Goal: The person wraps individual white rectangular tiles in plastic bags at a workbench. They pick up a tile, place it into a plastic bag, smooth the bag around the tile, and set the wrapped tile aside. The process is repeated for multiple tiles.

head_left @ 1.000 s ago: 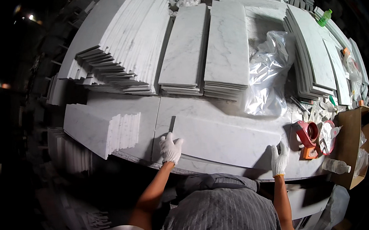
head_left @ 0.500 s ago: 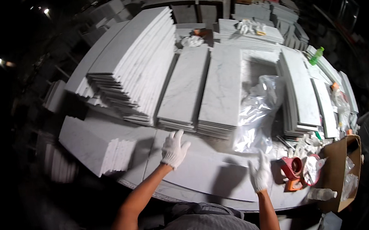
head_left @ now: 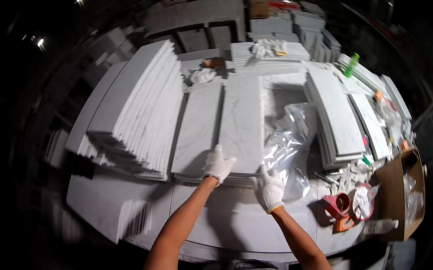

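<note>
Both my hands wear white knitted gloves. My left hand is at the near end of a low stack of marble slabs, by the gap to the neighbouring stack of slabs. Its fingers point forward over the near edge, with the thumb spread to the right. At the same stack's near right corner is my right hand, fingers stretched forward and thumb apart. Neither hand lifts anything. Whether the fingertips press on the slabs cannot be made out. A clear plastic sheet lies crumpled just right of my right hand.
Tall slabs stand stacked on the left, and another slab stack lies on the right. Near right are a red tape roll, a clear bottle and a cardboard box. A green bottle stands farther back.
Both hands have moved forward to the near end of the middle slab stack. The right hand has also come left, closer to the left hand. The view has shifted, too.
</note>
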`<state>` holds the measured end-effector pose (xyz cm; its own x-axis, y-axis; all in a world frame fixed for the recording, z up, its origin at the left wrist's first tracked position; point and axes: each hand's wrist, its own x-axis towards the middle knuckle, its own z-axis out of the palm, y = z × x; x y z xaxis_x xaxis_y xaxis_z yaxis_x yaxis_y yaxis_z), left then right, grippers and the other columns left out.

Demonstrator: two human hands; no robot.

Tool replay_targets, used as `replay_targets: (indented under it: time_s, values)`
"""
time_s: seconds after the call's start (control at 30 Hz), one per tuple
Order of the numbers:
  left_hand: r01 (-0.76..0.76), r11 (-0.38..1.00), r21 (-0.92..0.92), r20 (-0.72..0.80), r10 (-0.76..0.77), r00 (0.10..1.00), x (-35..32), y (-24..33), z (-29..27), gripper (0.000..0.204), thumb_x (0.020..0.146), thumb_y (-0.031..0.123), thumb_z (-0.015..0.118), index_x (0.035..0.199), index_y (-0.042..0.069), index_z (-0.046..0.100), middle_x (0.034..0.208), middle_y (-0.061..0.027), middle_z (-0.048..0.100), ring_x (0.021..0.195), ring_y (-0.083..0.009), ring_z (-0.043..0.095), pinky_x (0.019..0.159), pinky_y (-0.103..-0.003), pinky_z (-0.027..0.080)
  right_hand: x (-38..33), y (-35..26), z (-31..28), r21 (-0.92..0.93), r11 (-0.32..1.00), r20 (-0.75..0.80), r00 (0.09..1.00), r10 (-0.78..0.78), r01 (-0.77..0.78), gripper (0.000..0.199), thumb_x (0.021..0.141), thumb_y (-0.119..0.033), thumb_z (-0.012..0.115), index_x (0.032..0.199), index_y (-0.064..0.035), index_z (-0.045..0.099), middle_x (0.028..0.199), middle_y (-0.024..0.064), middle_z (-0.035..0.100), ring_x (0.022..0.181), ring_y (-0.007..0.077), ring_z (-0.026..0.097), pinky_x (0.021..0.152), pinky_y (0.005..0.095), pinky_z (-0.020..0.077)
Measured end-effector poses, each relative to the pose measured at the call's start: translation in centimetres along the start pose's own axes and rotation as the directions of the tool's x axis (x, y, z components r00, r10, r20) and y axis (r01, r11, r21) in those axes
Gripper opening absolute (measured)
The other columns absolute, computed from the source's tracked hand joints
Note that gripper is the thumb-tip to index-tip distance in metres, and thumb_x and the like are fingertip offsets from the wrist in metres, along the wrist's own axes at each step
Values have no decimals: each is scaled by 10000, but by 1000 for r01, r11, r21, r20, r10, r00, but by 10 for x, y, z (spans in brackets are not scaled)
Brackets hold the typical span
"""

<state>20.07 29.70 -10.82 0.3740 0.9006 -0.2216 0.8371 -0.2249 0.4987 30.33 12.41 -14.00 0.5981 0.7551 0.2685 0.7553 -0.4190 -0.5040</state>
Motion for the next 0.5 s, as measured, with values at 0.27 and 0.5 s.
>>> replay_targets:
  time_s: [0.27,0.5]
  values:
    - [138,948,-285,174,-91,981,46,-50,-15,826,773,406,774,1335,-88,424,1287,-241,562,1214,-310,532,1021,-423,429,-6,-19,-14,120,991,272,962,27,-62,508,912,-426,617,1279,-85,534,1031,203,636,889,392,648,733,474,516]
    - [252,669,-699,330,-11,944,22,-8,-40,491,885,290,719,1220,-30,554,1167,-117,613,1127,-170,538,988,-357,433,7,10,-16,544,828,341,937,-69,-137,362,944,-382,586,1120,-66,590,936,207,642,836,392,625,774,440,497]
